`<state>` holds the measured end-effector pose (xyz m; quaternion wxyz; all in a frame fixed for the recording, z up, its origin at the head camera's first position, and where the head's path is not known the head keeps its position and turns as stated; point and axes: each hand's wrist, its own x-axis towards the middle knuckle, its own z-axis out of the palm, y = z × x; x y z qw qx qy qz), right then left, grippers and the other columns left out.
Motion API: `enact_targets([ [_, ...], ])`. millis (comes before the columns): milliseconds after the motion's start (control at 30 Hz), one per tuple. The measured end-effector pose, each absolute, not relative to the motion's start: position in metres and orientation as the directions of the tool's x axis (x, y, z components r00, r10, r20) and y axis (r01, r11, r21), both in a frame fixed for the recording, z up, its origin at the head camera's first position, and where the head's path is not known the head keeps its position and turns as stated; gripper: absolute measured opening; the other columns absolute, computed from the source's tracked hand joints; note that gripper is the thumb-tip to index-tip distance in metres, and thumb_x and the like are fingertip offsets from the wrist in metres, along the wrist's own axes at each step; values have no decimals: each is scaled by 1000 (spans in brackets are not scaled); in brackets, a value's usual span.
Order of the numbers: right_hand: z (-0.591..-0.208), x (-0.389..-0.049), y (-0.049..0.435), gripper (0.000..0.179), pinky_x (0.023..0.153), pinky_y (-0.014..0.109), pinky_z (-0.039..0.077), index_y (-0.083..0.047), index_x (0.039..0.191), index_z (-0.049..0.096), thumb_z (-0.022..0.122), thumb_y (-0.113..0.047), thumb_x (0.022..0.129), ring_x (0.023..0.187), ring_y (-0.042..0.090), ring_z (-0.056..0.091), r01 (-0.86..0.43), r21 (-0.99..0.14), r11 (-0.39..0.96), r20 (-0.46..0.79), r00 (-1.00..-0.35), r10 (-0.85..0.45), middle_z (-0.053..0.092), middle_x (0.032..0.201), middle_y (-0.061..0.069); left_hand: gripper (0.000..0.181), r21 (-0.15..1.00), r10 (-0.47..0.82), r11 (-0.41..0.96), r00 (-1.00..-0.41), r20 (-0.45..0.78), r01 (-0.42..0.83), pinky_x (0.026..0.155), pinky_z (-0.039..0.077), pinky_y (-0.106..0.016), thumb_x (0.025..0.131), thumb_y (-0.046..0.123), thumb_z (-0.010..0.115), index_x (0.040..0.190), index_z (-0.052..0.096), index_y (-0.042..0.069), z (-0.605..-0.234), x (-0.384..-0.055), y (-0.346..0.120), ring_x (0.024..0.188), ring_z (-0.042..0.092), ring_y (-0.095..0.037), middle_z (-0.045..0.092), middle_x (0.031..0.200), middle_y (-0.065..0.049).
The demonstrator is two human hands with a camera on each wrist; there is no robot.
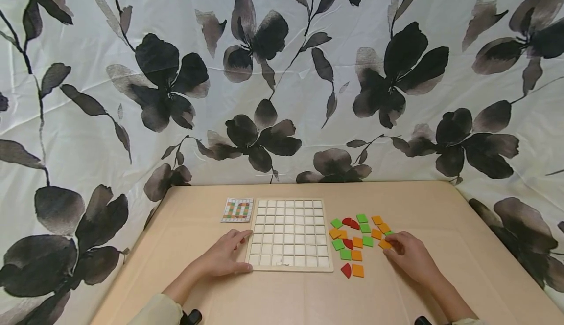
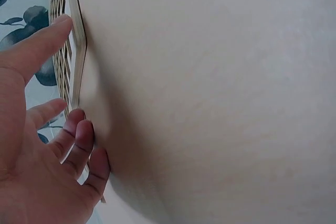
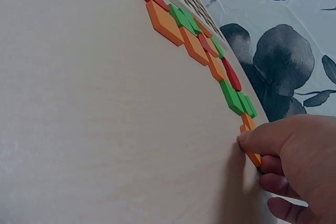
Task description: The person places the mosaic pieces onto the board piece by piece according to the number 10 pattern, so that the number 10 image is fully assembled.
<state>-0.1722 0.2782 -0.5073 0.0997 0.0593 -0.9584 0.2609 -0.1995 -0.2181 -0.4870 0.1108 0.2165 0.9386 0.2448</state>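
Your left hand (image 1: pixel 224 259) lies flat, fingers straight, against the grid board (image 1: pixel 289 233) – your right hand (image 1: pixel 407 254) pinches, it seems, an orange tile (image 1: pixel 385 243) at its fingertips.

The head camera looks forward and down from above the person's forearms, taking in the whole tabletop (image 1: pixel 440 207) and both hands from a middling distance. The left wrist camera sits very close behind the left hand (image 2: pixel 37 145), low over the tabletop, facing along the fingers to the grid board (image 2: pixel 73 40) edge. The right wrist camera, equally close and low, faces past the right hand (image 3: pixel 294 156) along the row of coloured tiles (image 3: pixel 184 30). Both wrist views share the board with the head view.
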Motion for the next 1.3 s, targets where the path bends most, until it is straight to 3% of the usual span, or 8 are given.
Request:
enact_targets([
  [367, -508, -174, 279, 25, 66, 26, 46, -5, 97, 72, 80, -18, 77, 76, 14, 52, -99, -483, 870, 150, -988, -29, 64, 90, 3, 85, 503, 456, 791, -884, -107, 347, 82, 37, -36, 77, 48, 77, 146, 41, 14, -482, -198, -215, 98, 42, -16, 47, 115, 0],
  [633, -508, -176, 275, 22, 65, 25, 43, -4, 94, 71, 77, -14, 75, 74, 14, 50, -87, -491, 867, 154, -988, -12, 61, 85, 2, 85, 493, 440, 804, -891, -116, 333, 83, 38, -36, 77, 48, 77, 146, 42, 13, -483, -199, -214, 100, 42, -16, 47, 116, 0],
  [1300, -504, -176, 264, 23, 66, 22, 44, -6, 97, 72, 79, -14, 76, 77, 14, 50, -121, -532, 838, 204, -979, -12, 64, 92, 4, 83, 494, 467, 791, -878, -107, 361, 81, 36, -34, 79, 46, 76, 147, 40, 13, -486, -201, -216, 97, 42, -16, 47, 116, 0],
])
